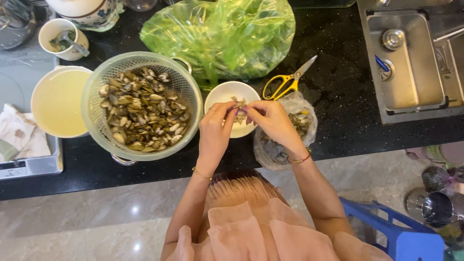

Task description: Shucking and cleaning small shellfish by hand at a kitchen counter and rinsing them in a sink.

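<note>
Clam (239, 112): pinched between fingers of left hand (215, 126) and right hand (272, 121), above white bowl (227, 93). Colander (186, 87) of clams sits left; yellow scissors (282, 84) lie far right on worktop (338, 96).

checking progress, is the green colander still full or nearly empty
Still quite full: the green colander holds a heap of clams covering its bottom and rising partway up its walls.

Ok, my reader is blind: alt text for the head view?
Both hands, left hand and right hand, hold a clam over a small white bowl. Left of it stands a colander full of clams; scissors and a green bag lie behind.
</note>
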